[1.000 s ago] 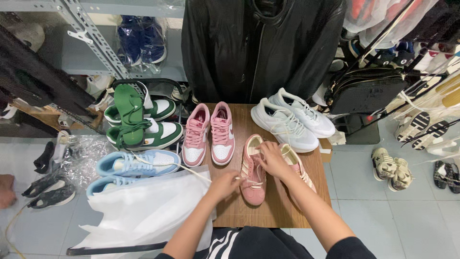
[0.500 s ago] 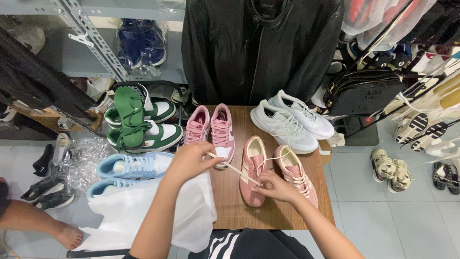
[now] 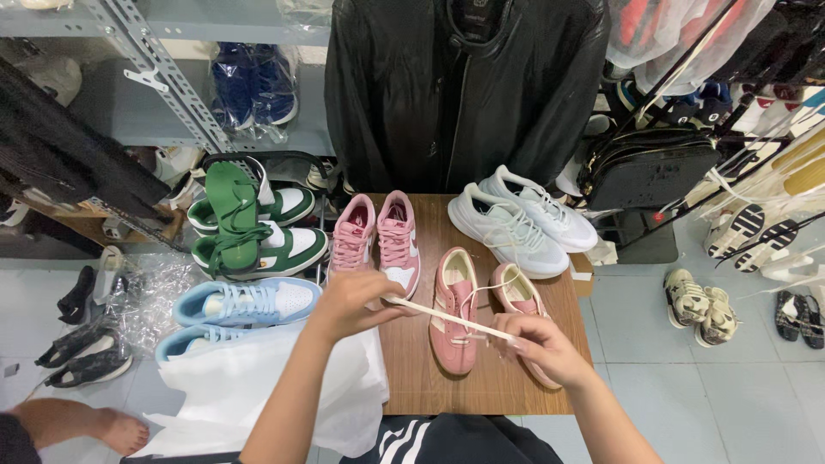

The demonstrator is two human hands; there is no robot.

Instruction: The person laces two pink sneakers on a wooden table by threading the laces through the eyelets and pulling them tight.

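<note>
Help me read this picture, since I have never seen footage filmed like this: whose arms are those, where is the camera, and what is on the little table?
The camera sits on a person's head and looks down, so the two bare arms at the bottom are that person's own. The left hand and the right hand pinch a pale shoelace stretched tight between them. It hangs over a dusty pink pair of shoes on the small wooden table. Further back on the table stand pink and white sneakers and pale grey sneakers. Left of the table lie light blue sneakers, green and white sneakers and white wrapping material. A black jacket hangs behind.
</note>
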